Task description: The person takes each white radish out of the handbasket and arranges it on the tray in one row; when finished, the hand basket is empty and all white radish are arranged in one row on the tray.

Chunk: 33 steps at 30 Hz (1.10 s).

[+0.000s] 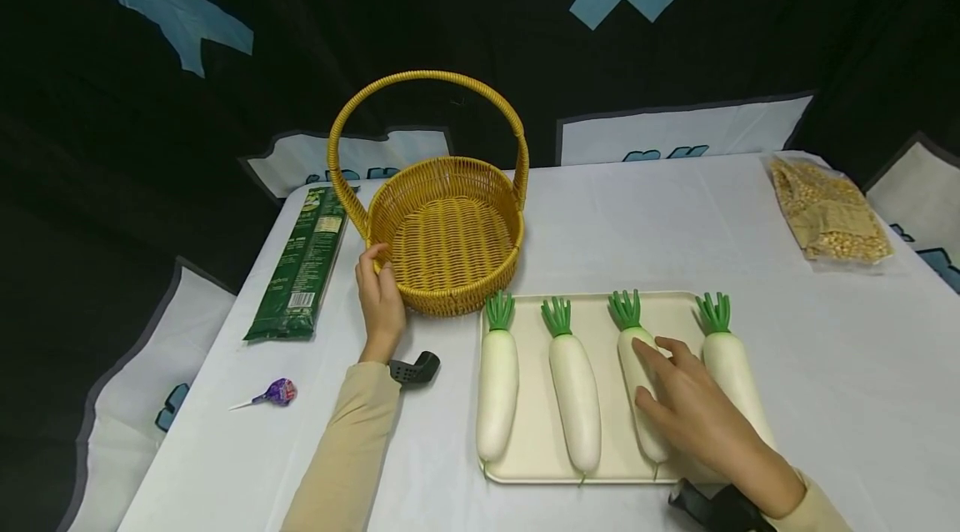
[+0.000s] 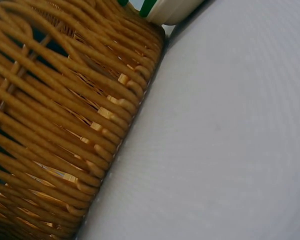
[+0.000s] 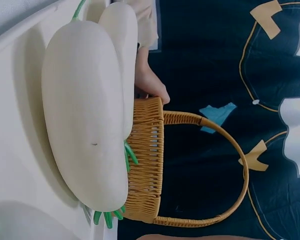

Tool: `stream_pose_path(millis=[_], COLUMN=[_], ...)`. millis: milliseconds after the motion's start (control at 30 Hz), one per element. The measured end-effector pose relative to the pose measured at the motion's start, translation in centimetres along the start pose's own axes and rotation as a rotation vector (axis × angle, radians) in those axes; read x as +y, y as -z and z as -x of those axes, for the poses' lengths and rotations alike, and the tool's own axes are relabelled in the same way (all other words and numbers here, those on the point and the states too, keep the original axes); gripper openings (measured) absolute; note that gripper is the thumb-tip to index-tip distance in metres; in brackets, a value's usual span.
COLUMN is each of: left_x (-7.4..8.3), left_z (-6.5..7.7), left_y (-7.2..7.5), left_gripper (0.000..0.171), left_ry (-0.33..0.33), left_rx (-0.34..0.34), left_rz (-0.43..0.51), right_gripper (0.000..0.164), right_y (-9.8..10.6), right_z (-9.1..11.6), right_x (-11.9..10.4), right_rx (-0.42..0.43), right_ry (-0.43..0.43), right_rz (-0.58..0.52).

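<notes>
No print on the green packet [image 1: 302, 265] reads clearly to me — my left hand [image 1: 381, 301] lies open-fingered against the wicker basket [image 1: 450, 298], right hand [image 1: 693, 407] flat on a radish [image 1: 636, 365] — white cloth table [image 1: 660, 215], black backdrop.

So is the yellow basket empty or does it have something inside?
Empty. In the head view the basket shows only its bare woven bottom; all four radishes lie on the tray.

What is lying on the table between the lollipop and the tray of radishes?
In the head view, the person's left forearm crosses that stretch between the lollipop and the tray, with a small black clip-like object beside the wrist. The rest is bare white tablecloth.
</notes>
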<state>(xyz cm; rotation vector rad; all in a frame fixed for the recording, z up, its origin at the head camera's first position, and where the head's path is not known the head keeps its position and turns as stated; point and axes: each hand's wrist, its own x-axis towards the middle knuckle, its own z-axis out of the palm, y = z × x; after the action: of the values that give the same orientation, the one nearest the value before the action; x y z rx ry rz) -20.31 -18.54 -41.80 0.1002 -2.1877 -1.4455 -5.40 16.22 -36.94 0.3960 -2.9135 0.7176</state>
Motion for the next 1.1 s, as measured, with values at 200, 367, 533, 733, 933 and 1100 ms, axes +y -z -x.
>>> stream_pose_path(millis=[200,367,533,733,933,1100], left_x=[0.0,0.0,0.3,2.1,7.1,11.9], left_z=[0.1,0.2,0.2,-0.5,-1.6,-2.1], left_y=[0.2,0.3,0.5,2.0,5.8,8.0], left_gripper=[0.037,0.037,0.037,0.044,0.070,0.078], left_ry=[0.011,0.013,0.040,0.178,0.240,0.190], left_rx=[-0.021,-0.016,-0.033,-0.227,-0.640,-0.707], left_rz=[0.005,0.006,-0.010,-0.251,-0.682,-0.778], right_gripper=[0.054,0.061,0.063,0.065,0.055,0.051], right_y=[-0.1,0.0,0.7,1.8,2.8,3.9], right_z=[0.2,0.5,0.6,0.4,-0.6,-2.6], right_x=[0.0,-0.2,-0.5,-0.3,0.2,0.1], right_rx=[0.006,-0.008,-0.011,0.098,0.263,0.419], right_ry=[0.010,0.007,-0.043,-0.035,-0.013,0.065], right_rz=[0.008,0.037,0.014,-0.130,-0.206,-0.200])
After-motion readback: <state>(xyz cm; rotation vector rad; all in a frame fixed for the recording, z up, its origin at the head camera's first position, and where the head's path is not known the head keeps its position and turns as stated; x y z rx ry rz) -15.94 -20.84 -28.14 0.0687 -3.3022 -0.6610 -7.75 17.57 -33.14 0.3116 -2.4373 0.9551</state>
